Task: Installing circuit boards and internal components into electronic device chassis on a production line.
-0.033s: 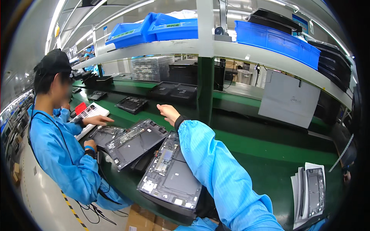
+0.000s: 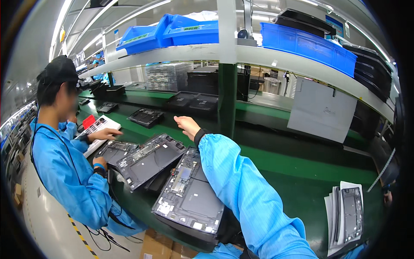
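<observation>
My right hand (image 2: 188, 126) reaches out over the green bench, holding nothing, its fingers stretched to the left. Under and beside my wrist lies an opened device (image 2: 189, 194), flat and dark, with a circuit board and battery showing. It rests on top of a stack near the bench's front edge, and my blue sleeve covers part of its right side. Left of it, a second opened device (image 2: 151, 159) lies at a slant. Farther left is a smaller opened device (image 2: 114, 152), beside a co-worker's hands. My left hand is out of view.
A co-worker (image 2: 64, 142) in blue stands close on the left. Dark opened units (image 2: 145, 117) and black trays (image 2: 194, 101) lie farther back. Blue bins (image 2: 306, 45) stand on the shelf above. At right is a pile of sheets (image 2: 334, 216) with another opened device on it.
</observation>
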Available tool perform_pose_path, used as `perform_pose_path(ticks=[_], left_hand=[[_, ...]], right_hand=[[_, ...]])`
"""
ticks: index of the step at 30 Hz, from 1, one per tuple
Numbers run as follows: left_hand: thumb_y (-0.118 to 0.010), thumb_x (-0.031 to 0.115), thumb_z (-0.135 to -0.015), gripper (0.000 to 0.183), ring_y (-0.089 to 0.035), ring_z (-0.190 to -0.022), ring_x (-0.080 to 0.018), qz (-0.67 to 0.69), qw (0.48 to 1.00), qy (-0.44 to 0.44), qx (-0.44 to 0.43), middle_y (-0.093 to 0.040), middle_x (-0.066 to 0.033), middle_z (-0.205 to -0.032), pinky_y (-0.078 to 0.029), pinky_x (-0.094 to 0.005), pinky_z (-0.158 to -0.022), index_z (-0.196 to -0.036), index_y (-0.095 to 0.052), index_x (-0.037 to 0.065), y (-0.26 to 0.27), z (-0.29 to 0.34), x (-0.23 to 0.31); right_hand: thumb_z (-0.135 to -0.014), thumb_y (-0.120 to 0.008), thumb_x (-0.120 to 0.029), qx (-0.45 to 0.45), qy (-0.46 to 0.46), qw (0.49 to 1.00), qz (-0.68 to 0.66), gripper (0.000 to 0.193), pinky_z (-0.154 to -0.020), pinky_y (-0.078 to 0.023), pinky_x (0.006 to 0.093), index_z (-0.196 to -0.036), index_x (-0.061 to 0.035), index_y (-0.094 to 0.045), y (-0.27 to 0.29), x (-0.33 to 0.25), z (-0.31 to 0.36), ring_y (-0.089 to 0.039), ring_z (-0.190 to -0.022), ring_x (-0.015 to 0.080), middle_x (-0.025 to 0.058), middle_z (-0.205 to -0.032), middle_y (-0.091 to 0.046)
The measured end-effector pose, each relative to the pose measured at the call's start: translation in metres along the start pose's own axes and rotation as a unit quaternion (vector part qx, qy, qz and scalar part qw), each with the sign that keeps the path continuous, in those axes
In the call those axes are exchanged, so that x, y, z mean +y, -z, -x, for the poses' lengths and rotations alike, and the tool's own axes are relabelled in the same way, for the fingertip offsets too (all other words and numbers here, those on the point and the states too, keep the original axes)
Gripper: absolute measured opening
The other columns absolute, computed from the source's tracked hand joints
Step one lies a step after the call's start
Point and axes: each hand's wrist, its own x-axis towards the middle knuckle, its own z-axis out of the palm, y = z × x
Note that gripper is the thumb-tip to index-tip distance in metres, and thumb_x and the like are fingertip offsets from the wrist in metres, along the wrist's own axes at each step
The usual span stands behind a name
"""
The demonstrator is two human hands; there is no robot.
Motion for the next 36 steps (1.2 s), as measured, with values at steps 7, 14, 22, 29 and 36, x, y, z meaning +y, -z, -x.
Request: perform_pose_path(ticks=[7, 14, 22, 29, 36], left_hand=[[-0.055, 0.006, -0.08, 0.055, -0.039, -0.117, -0.0452, -0.016, 0.999, -0.039, -0.019, -0.038, -0.03, -0.13, -0.031, -0.0436, -0.102, -0.129, -0.035, -0.008, -0.001, -0.019, -0.017], [-0.059, 0.004, -0.079, 0.053, -0.043, -0.113, -0.0355, 0.13, 0.968, 0.178, 0.122, -0.038, -0.0229, -0.126, -0.04, -0.0397, -0.093, -0.126, -0.037, -0.006, 0.016, -0.038, -0.002], [-0.057, 0.0, -0.08, 0.062, -0.028, -0.13, -0.0395, 0.054, 0.922, 0.236, 0.3, -0.028, -0.0272, -0.138, -0.025, -0.0428, -0.108, -0.134, -0.027, -0.008, 0.039, -0.03, -0.022], [-0.053, 0.003, -0.085, 0.046, -0.05, -0.113, -0.0265, 0.185, 0.907, 0.235, 0.297, -0.047, -0.0191, -0.124, -0.039, -0.0332, -0.095, -0.128, -0.039, -0.007, 0.054, -0.024, -0.025], [-0.045, -0.004, -0.084, 0.039, -0.057, -0.101, -0.0191, 0.171, 0.926, 0.219, 0.256, -0.06, -0.015, -0.112, -0.043, -0.0286, -0.089, -0.122, -0.049, -0.01, 0.073, -0.022, -0.035]], right_hand=[[-0.088, -0.058, -0.027, -0.137, 0.023, 0.99, -0.03, 0.042, -0.109, -0.021, 0.0399, -0.124, -0.0059, -0.051, 0.045, -0.059, 0.109, -0.035, -0.129, 0.0209, 0.0097, -0.13, -0.048], [-0.085, -0.059, -0.016, 0.067, -0.025, 0.994, -0.077, 0.047, -0.106, -0.025, 0.0416, -0.128, -0.003, -0.046, 0.145, -0.037, 0.243, -0.042, -0.119, 0.0174, 0.008, -0.118, -0.052], [-0.068, -0.062, -0.005, 0.105, -0.251, 0.923, -0.271, 0.027, -0.087, -0.039, 0.053, -0.093, -0.001, -0.05, 0.137, 0.066, 0.266, -0.037, -0.098, 0.03, 0.0152, -0.107, -0.038], [-0.059, -0.055, -0.002, 0.102, -0.236, 0.933, -0.253, 0.015, -0.067, -0.037, 0.0447, -0.072, -0.0004, -0.047, 0.115, 0.071, 0.244, -0.043, -0.08, 0.0283, 0.0135, -0.086, -0.042], [-0.061, -0.054, -0.008, 0.089, -0.183, 0.961, -0.185, 0.008, -0.049, -0.026, 0.0319, -0.061, -0.0087, -0.047, 0.112, 0.083, 0.243, -0.036, -0.056, 0.0168, 0.0045, -0.065, -0.041]])
